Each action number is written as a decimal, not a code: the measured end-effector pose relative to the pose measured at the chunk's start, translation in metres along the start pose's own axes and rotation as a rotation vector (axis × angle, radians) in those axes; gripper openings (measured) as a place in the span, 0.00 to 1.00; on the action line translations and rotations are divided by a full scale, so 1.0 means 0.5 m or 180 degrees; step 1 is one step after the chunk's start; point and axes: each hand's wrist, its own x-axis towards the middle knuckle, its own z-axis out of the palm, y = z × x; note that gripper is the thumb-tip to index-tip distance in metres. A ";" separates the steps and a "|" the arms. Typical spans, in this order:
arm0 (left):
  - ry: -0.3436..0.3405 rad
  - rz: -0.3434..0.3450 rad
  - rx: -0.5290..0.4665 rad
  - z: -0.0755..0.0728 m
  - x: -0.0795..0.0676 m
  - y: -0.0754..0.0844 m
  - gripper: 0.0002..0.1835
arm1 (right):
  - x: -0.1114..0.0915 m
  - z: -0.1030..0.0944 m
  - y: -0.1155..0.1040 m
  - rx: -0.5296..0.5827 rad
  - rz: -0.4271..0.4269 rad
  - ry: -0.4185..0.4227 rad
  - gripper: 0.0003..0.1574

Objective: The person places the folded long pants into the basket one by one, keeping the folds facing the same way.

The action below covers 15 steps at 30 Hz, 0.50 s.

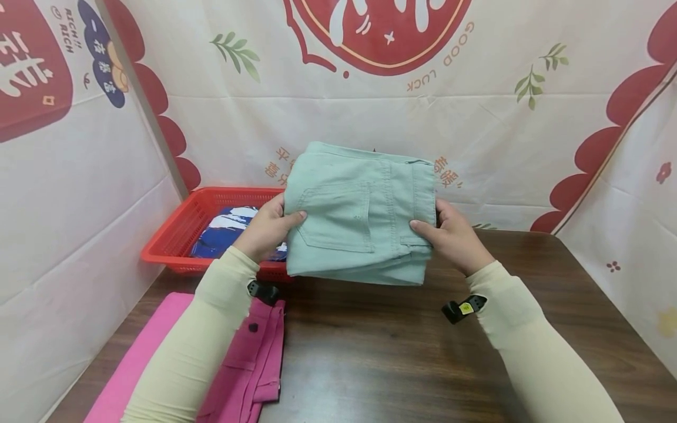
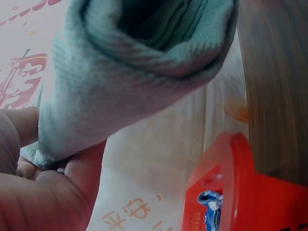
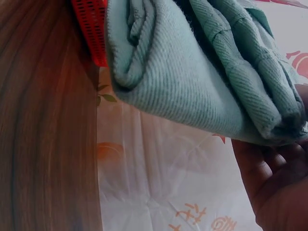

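1. Table (image 1: 370, 352): you have the garment above it, so a slip could drop and unfold it there.
2. Pink garment (image 1: 256, 346): lowering too far left might ruck it.
3. Red basket (image 1: 211, 197): its rim could snag your load, which overlaps its right end in the head view.
4. Folded green garment (image 1: 354, 211): its lower layers look loose and may sag.
5. Your left hand (image 1: 267, 229) and right hand (image 1: 457, 235) pinch opposite sides; uneven pull could skew the folds.

Left grip (image 1: 265, 231) and right grip (image 1: 457, 238) hold a folded green garment (image 1: 338, 217) above the table (image 1: 370, 352).
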 end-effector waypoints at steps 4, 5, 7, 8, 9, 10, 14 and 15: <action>0.0067 -0.0035 0.0058 -0.008 0.000 0.004 0.26 | 0.011 0.007 -0.001 0.0054 -0.0007 -0.0002 0.38; 0.0091 -0.0056 0.0079 -0.010 0.000 0.004 0.26 | 0.014 0.009 -0.001 0.0063 -0.0012 -0.0005 0.38; 0.0129 -0.0078 0.0119 -0.013 0.001 0.005 0.26 | 0.019 0.014 -0.003 0.0105 -0.0025 0.0000 0.40; 0.0153 -0.0085 0.0143 -0.014 0.001 0.005 0.26 | 0.021 0.016 -0.004 0.0130 -0.0016 0.0007 0.40; 0.0179 -0.0091 0.0174 -0.016 0.001 0.005 0.26 | 0.023 0.019 -0.005 0.0139 -0.0012 0.0016 0.40; 0.0205 -0.0090 0.0196 -0.017 0.001 0.005 0.26 | 0.025 0.021 -0.006 0.0160 0.0003 0.0036 0.40; 0.0297 -0.0051 0.0282 -0.025 0.001 0.007 0.26 | 0.034 0.031 -0.015 0.0232 0.0054 0.0085 0.39; 0.0312 -0.0044 0.0291 -0.027 0.002 0.008 0.26 | 0.036 0.033 -0.017 0.0232 0.0057 0.0096 0.38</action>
